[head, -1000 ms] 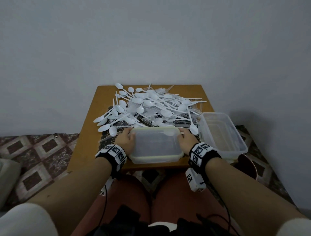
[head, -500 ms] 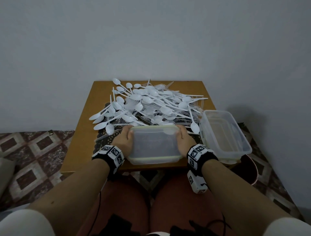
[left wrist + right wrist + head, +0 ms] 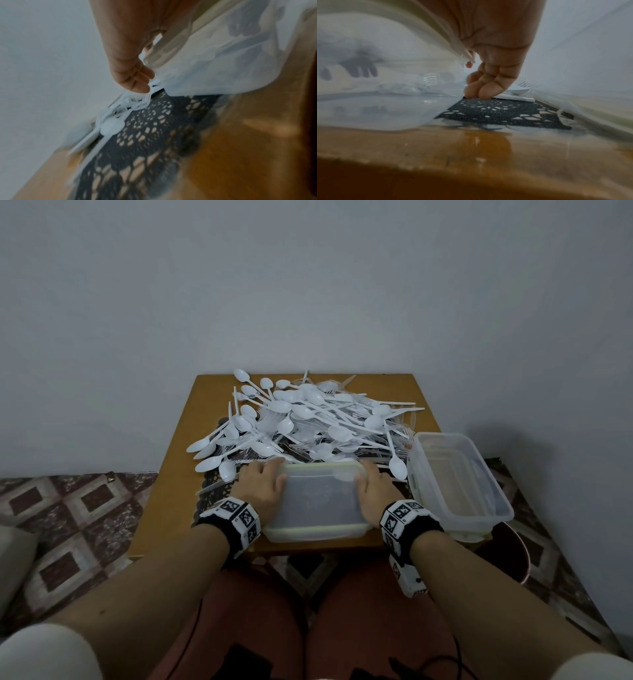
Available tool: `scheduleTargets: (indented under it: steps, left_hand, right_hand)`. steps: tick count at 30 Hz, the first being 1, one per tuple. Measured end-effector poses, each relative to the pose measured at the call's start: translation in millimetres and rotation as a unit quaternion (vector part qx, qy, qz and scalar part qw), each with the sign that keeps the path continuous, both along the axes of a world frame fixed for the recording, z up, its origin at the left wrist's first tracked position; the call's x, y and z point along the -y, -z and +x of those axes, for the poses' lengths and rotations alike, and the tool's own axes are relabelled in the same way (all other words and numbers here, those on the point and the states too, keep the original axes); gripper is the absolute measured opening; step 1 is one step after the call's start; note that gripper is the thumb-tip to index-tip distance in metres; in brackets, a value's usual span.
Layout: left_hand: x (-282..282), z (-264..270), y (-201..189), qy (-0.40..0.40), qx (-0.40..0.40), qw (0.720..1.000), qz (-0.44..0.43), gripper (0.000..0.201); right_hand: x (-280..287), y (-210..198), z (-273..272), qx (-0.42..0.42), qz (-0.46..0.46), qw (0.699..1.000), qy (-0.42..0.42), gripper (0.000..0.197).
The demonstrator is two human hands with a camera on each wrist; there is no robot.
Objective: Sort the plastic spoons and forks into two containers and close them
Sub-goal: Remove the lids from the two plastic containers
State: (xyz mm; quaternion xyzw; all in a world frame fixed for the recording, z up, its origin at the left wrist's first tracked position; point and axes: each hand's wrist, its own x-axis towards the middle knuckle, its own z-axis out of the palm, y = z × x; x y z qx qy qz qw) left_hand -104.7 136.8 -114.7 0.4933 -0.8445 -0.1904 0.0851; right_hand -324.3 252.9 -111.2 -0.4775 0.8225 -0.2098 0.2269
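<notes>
Dim, flat light; both wrist views blurred, edges warped.

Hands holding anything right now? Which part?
Both hold the lidded container: left hand on its left end, right hand on its right end, fingers down the side walls.

Wearing black wrist bands w/ white blocks of b/w square markers on left hand [image 3: 262, 486] and right hand [image 3: 373, 491]. White marker box hanging under right wrist, lower right of centre. Showing short white sleeves at bottom corners, reddish trousers, thin black cables across lap.
</notes>
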Motion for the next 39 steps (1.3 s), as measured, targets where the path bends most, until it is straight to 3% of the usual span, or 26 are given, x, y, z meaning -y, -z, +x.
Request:
scheduleTargets:
  steps: [4, 12, 20, 24, 33, 39]
  left_hand:
    - [13, -11, -23, 0.092, 0.069, 0.992, 0.049, 0.056]
    - [21, -41, -52, 0.173, 0.078, 0.974, 0.126, 0.066]
    - [20, -52, -54, 0.161, 0.167, 0.964, 0.131, 0.062]
    - [24, -52, -60, 0.152, 0.142, 0.973, 0.1, 0.081]
    - [7, -34, -49, 0.102, 0.106, 0.989, -0.029, 0.084]
    - [-13, 10, -35, 0.083, 0.075, 0.986, 0.121, 0.092]
  right_hand:
    - [-4, -2, 4, 0.012, -0.032, 0.999, -0.004, 0.053]
    - [-19, -4, 11, 0.032, -0.089, 0.995, 0.011, 0.066]
    - [-22, -1, 11, 0.024, -0.099, 0.995, -0.004, 0.062]
    - [-21, -3, 11, 0.028, -0.09, 0.995, -0.009, 0.061]
    - [-13, -1, 8, 0.024, -0.046, 0.999, -0.001, 0.057]
    - [-6, -7, 10, 0.019, -0.017, 1.0, 0.012, 0.055]
